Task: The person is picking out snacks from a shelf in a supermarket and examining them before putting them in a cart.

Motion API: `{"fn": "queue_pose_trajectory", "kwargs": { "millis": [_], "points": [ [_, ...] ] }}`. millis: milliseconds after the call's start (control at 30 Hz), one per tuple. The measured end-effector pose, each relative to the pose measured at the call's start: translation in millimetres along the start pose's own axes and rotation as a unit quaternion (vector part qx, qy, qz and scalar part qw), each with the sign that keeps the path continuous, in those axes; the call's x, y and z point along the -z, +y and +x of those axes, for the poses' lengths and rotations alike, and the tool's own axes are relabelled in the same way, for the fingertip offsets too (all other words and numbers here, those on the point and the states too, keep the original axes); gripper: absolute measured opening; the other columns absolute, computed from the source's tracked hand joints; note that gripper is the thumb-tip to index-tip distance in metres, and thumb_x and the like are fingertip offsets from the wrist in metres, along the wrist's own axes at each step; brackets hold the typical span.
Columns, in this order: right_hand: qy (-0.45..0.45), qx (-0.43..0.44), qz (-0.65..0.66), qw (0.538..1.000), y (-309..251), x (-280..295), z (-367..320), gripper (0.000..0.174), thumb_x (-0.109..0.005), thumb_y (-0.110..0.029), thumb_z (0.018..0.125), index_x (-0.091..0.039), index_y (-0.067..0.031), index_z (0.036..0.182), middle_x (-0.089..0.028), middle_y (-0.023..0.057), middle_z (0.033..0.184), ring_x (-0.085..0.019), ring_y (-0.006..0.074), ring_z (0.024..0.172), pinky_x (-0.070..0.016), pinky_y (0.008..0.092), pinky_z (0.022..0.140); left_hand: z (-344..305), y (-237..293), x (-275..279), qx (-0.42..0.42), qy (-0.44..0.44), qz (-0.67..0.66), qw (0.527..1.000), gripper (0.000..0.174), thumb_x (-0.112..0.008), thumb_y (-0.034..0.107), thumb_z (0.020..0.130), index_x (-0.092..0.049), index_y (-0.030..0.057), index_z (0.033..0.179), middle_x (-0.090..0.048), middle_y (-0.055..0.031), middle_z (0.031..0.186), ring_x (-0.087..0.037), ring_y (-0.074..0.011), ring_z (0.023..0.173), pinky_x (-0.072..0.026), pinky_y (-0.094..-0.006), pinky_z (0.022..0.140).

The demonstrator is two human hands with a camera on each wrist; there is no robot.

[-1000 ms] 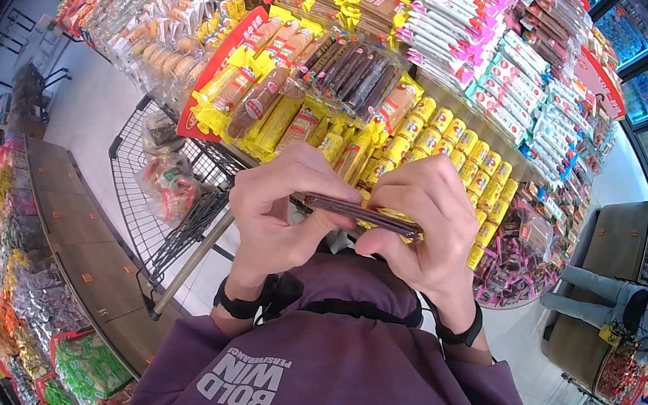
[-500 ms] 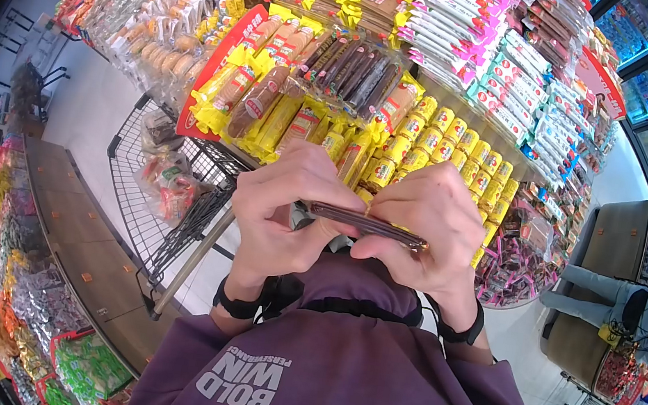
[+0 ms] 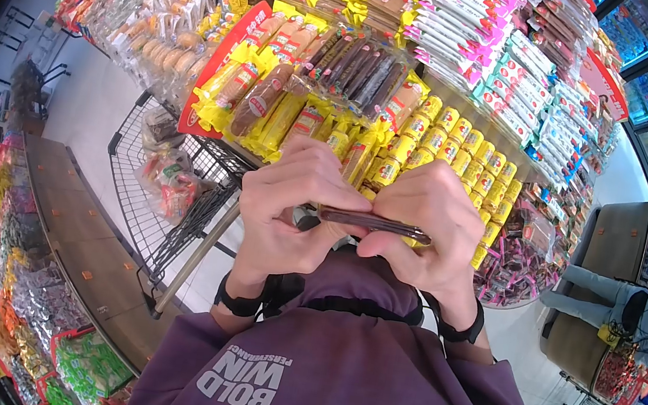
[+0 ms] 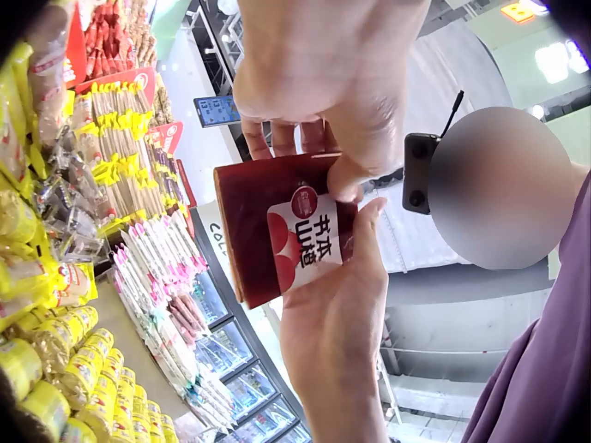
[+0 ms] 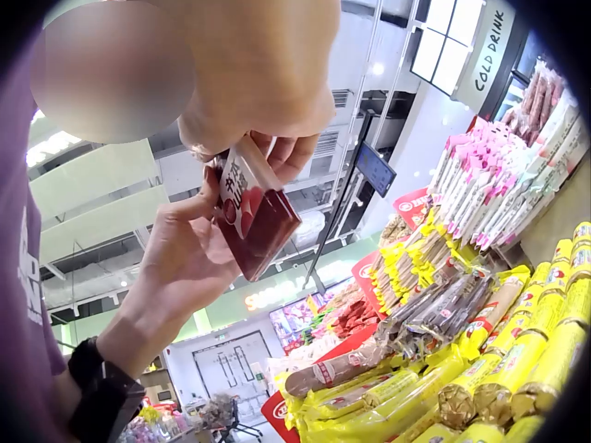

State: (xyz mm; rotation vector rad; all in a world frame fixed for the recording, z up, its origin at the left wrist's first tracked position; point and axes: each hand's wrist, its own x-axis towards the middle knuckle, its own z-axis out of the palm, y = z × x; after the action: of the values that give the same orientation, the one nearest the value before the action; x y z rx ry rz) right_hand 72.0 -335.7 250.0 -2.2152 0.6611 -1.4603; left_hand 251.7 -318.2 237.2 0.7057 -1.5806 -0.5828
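Observation:
A flat, dark red packet of hawthorn snack [image 3: 375, 224] is held up in front of the chest, edge-on in the head view. Its white label with Chinese characters and red fruit [image 4: 305, 235] faces the wearer. My left hand [image 3: 287, 210] pinches one end between thumb and curled fingers. At the other end my right hand [image 3: 432, 226] grips it, thumb below and fingers above. The two hands nearly meet over the packet's upper edge. In the right wrist view, the packet [image 5: 263, 235] looks thin, with glossy wrap; the right hand's fingers partly cover it.
Beyond the hands stands a snack display with yellow-wrapped rolls [image 3: 432, 139], dark sticks in clear packs [image 3: 358, 75] and pink-white bars [image 3: 461, 23]. A wire shopping cart [image 3: 125, 154] holding plastic bags [image 3: 168, 189] is at left. Another person [image 3: 601, 291] appears at far right.
Both hands and the packet have shifted slightly right in the head view. The hands have come closer together over the packet, which now lies nearer level.

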Motion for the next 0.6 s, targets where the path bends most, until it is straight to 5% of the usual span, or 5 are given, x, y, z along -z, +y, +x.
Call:
{"fn": "queue_pose_trajectory", "kwargs": {
  "millis": [267, 367, 467, 500, 600],
  "points": [
    [-0.031, -0.155, 0.039, 0.987, -1, -2, -6, 0.022, -0.082, -0.012, 0.074, -0.064, 0.0002, 0.076, -0.059, 0.0083, 0.066, -0.055, 0.0208, 0.056, -0.0412, 0.0304, 0.052, -9, 3, 2, 0.186, 0.133, -0.144, 0.963, 0.023, -0.074, 0.009, 0.085, -0.061, -0.0047, 0.1, -0.063, -0.006, 0.09, -0.059, -0.0095, 0.081, -0.048, -0.024, 0.071],
    [0.047, -0.234, 0.088, 0.967, 3, -9, -12, 0.018, -0.073, -0.01, 0.084, -0.062, 0.0013, 0.075, -0.054, 0.0051, 0.059, -0.048, 0.0103, 0.052, -0.0363, 0.0264, 0.049, -5, 8, -4, 0.276, 0.094, -0.144, 0.946, 0.03, -0.072, 0.006, 0.086, -0.059, -0.0052, 0.111, -0.064, -0.0066, 0.1, -0.06, -0.01, 0.091, -0.0491, -0.0256, 0.075],
    [0.094, -0.296, 0.152, 0.938, 4, -10, -12, 0.02, -0.065, -0.011, 0.092, -0.062, 0.0019, 0.077, -0.051, -0.0014, 0.059, -0.042, 0.0026, 0.057, -0.0341, 0.0228, 0.052, -8, 3, -4, 0.239, -0.02, -0.072, 0.968, 0.018, -0.072, 0.011, 0.087, -0.067, -0.0033, 0.098, -0.069, -0.0049, 0.084, -0.064, -0.007, 0.076, -0.0493, -0.023, 0.067],
    [0.101, -0.304, 0.167, 0.932, 6, -10, -13, 0.02, -0.064, -0.012, 0.093, -0.063, 0.0018, 0.078, -0.052, -0.0026, 0.06, -0.042, 0.002, 0.058, -0.0341, 0.0225, 0.052, -7, 13, -7, 0.341, -0.024, -0.091, 0.935, 0.016, -0.072, 0.013, 0.088, -0.07, -0.0028, 0.089, -0.066, -0.0023, 0.068, -0.06, -0.0049, 0.059, -0.0454, -0.0205, 0.054],
    [0.114, -0.344, 0.216, 0.907, 2, -17, -12, 0.023, -0.06, -0.016, 0.097, -0.064, 0.0018, 0.083, -0.053, -0.0055, 0.063, -0.04, 0.0007, 0.06, -0.0328, 0.0214, 0.054, -10, 13, -4, 0.372, -0.001, -0.135, 0.918, 0.016, -0.07, 0.013, 0.089, -0.07, -0.0026, 0.088, -0.065, -0.0024, 0.067, -0.055, -0.003, 0.052, -0.0398, -0.0195, 0.046]
  ]
}}
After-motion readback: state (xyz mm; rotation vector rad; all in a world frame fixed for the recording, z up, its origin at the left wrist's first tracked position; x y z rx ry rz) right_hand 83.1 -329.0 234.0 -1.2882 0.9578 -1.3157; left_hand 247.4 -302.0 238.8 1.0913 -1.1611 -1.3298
